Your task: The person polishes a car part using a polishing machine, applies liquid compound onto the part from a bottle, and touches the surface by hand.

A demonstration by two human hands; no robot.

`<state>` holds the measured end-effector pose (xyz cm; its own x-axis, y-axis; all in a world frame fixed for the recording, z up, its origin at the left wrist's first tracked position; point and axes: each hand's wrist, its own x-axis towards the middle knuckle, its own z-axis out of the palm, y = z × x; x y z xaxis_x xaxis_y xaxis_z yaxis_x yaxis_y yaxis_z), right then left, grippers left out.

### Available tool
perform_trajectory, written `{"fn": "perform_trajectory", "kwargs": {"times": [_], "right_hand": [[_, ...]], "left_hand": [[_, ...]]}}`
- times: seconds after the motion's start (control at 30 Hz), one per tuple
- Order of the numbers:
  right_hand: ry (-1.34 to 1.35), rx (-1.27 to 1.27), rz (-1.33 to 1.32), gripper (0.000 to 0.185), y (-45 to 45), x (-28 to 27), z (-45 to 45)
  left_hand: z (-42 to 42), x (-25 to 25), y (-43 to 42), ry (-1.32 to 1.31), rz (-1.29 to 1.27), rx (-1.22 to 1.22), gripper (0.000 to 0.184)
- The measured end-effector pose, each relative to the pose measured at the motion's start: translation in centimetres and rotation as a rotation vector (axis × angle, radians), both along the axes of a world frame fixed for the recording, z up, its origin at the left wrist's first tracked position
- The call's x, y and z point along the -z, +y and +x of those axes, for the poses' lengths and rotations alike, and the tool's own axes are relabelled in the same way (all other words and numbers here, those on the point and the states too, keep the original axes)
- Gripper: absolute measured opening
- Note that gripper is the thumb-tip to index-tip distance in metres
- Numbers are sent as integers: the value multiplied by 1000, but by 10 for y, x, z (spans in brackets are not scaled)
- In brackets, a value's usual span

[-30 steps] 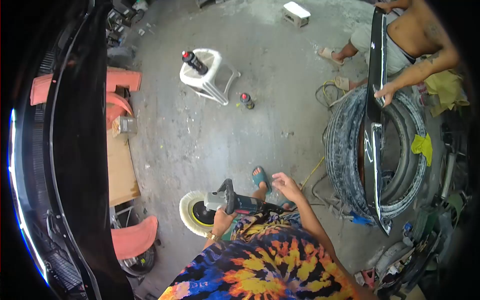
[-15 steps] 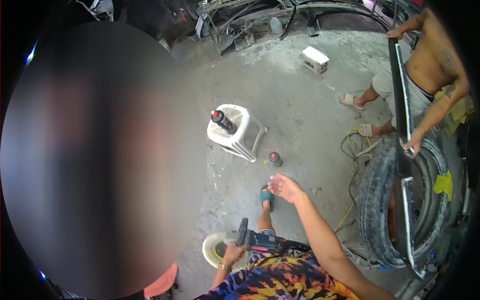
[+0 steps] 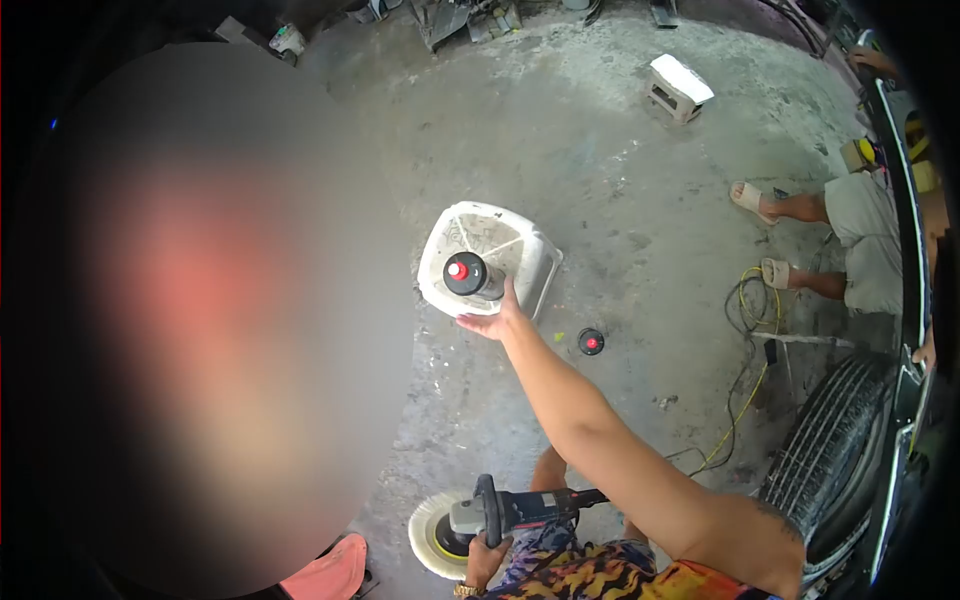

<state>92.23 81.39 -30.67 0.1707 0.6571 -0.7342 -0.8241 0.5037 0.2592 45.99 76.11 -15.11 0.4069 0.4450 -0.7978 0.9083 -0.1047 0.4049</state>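
R hand (image 3: pixel 490 321) moved fwd, arm out, fingers spread by btl (image 3: pixel 468 273), hold unclear; L hand (image 3: pixel 486 561) grips polisher (image 3: pixel 532 509).

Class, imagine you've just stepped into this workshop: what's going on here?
The person wearing the camera holds a polisher with a round white pad in the left hand. Their right hand is stretched out, open, beside a dark bottle with a red-and-white top, standing on a white stool; whether it touches is unclear. A second bottle stands on the floor. At the right, another person holds a long dark panel.
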Motion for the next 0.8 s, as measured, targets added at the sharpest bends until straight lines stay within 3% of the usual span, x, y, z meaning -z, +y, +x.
{"fn": "perform_trajectory", "kwargs": {"times": [0.03,0.07,0.17,0.2,0.23,0.3,0.4,0.43,0.47,0.57,0.6,0.63,0.7,0.77,0.8], "right_hand": [[105,44,-44,100,7,-14,13],[136,36,-63,88,8,-34,24],[24,254,98,77,29,-19,34],[78,206,86,65,28,-23,37],[86,214,83,65,27,-13,31],[-70,142,197,61,14,4,13],[-288,192,140,49,-46,-14,-39],[-240,161,229,53,-78,-23,-61],[-228,280,145,53,-118,-45,-82],[-351,71,112,58,-229,-145,-143],[-395,58,6,59,-257,-165,-168],[-507,58,20,60,-277,-153,-193],[-738,82,-83,56,-354,-237,-238],[-870,72,-132,60,-411,-287,-253],[-925,124,-148,59,-433,-310,-269]], "left_hand": [[2,2,2,8,-44,-101,29],[4,2,4,-7,-79,-174,24],[4,6,12,7,-95,-265,23],[9,2,12,-3,-83,-270,23],[10,1,12,6,-84,-263,23],[10,2,13,-39,-96,-265,23],[16,7,9,-68,-173,-265,22],[14,5,8,-79,-211,-298,21],[27,-5,-2,-125,-194,-275,20],[30,-26,-35,-88,46,-229,19],[22,-28,-40,-128,31,-144,19],[1,-8,-20,126,82,119,24],[-12,-22,-39,39,81,180,29],[9,-58,-80,29,63,54,37],[-11,-27,-67,-77,-10,-78,41]]}}
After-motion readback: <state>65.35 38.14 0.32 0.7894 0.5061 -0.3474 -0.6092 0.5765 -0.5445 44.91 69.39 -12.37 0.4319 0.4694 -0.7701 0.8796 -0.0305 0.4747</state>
